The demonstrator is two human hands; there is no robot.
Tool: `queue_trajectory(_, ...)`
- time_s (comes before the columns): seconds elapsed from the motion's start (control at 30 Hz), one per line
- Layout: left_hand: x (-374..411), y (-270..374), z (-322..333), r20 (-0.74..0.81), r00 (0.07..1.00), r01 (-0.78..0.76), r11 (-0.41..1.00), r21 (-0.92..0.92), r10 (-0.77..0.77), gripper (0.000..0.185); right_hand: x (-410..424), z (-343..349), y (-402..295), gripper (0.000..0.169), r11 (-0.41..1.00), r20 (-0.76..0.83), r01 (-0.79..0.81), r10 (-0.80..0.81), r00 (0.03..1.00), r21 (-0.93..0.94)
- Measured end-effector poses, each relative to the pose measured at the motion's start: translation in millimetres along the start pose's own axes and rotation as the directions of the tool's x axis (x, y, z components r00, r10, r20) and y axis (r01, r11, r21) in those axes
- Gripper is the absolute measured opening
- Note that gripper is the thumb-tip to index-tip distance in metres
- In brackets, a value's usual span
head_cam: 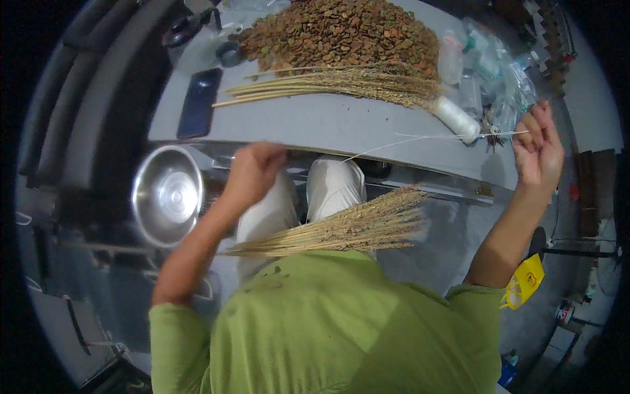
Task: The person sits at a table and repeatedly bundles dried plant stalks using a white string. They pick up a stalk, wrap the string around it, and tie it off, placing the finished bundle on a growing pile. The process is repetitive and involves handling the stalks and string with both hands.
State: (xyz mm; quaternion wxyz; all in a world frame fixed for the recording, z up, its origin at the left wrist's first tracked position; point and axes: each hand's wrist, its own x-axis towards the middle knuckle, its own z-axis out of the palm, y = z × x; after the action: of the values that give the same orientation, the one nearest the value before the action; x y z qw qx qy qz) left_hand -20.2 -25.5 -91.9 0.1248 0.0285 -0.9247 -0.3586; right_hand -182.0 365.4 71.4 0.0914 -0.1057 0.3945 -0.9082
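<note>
My right hand (539, 143), raised over the right end of the table, pinches the end of several strands of white thread (413, 140). Near its fingers a spool of white thread (455, 118) lies on its side. My left hand (258, 167) is blurred and curled above my left knee at the table edge; whether it holds anything is unclear. Across my lap lies a bundle of dried grass stalks with seed heads (334, 231), heads to the right. A second bundle of dried stalks (320, 87) lies on the table.
A heap of brown, flat, roundish pieces (344, 37) covers the table's back. A dark smartphone (199, 103) lies at left, with a roll of dark tape (229, 53) behind it. Plastic bottles (450, 58) crowd the right. A steel basin (170, 197) stands left of my knees; a yellow bag (526, 281) is at right.
</note>
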Motion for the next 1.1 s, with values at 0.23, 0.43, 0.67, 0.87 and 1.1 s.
queue_trajectory(0.23,102.8,-2.6,-7.9,-0.219,0.951,-0.113,0.906,0.408,0.217,0.012,-10.8,-13.8,30.9,0.008,0.993,-0.085,-0.066,0.075,0.994,0.102)
queue_trajectory(0.43,126.8,-8.8,12.5,-0.176,0.949,-0.141,0.853,0.502,0.260,0.011,-17.4,-26.3,35.1,0.007,0.993,-0.067,-0.090,0.095,0.993,0.074)
queue_trajectory(0.67,140.6,-20.2,18.1,-0.146,0.980,-0.033,0.828,0.560,0.138,0.011,-21.7,-31.7,44.3,0.007,0.993,-0.111,-0.110,0.113,0.987,0.031)
queue_trajectory(0.87,138.8,-1.2,8.3,-0.138,0.983,0.001,0.742,0.670,0.124,0.011,-24.8,-26.9,57.9,0.008,0.986,-0.086,-0.162,0.164,0.983,0.023)
queue_trajectory(1.1,140.2,7.6,-24.9,-0.128,0.983,-0.042,0.835,0.549,0.135,0.011,-26.5,-13.9,74.5,0.007,0.978,-0.066,-0.208,0.208,0.976,0.010)
